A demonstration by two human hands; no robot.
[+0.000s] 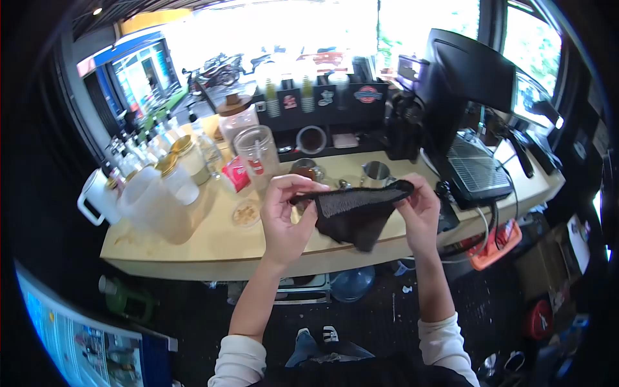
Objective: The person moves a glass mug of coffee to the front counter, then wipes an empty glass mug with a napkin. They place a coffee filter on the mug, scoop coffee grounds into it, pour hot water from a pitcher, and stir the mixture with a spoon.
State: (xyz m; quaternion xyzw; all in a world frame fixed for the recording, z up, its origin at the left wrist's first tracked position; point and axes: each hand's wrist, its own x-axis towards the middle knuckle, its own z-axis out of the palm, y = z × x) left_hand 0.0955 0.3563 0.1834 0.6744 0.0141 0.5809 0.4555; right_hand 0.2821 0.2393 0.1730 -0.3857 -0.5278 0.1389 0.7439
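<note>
A black cloth (353, 222) is stretched between my two hands in front of the counter, its folded upper edge showing a greyish side and the rest hanging down in a loose point. At its left end, my left hand (285, 219) pinches the edge between thumb and fingers. The opposite corner is gripped by my right hand (420, 209). Just behind the cloth stand a metal pitcher (375, 173) and a glass vessel with brown contents (305, 169). Left of my left hand lies a round, pale lid or dish (245, 213).
A wooden counter (213, 248) spans the front. Jars, bottles and a large translucent pitcher (155, 203) crowd its left side. A tall clear container (256, 151) stands mid-left. An espresso machine (474, 164) fills the right. Below are a blue water bottle (353, 284) and an orange basket (496, 248).
</note>
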